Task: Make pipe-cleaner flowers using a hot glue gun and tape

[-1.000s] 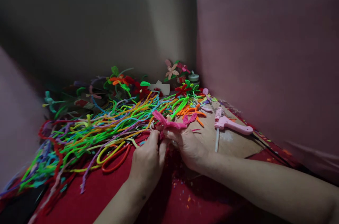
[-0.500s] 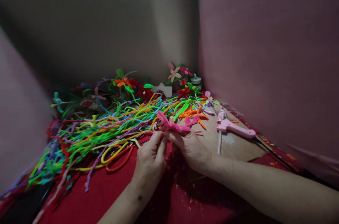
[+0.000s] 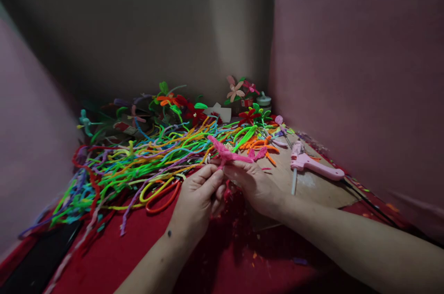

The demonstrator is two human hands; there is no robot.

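Note:
A pink pipe-cleaner flower with long petals is held up between my two hands. My left hand pinches it at the base, its fingers closed. From the other side my right hand grips the underside, thumb and fingers pressed together below a petal. Pale stamens show at the flower's middle. Just behind it lie a bright green pipe-cleaner leaf and orange pipe-cleaner pieces. My fingers hide the bottom of the flower.
Many coloured pipe cleaners spread over the red cloth at left. A pink glue gun rests on a cardboard sheet at right, its cord trailing away. Finished flowers and a lidded jar stand by the wall. A black flat object lies front left.
The flower has tilted in my fingers, and its pale stamens show more clearly. My left hand has turned slightly. The whole view has shifted a little.

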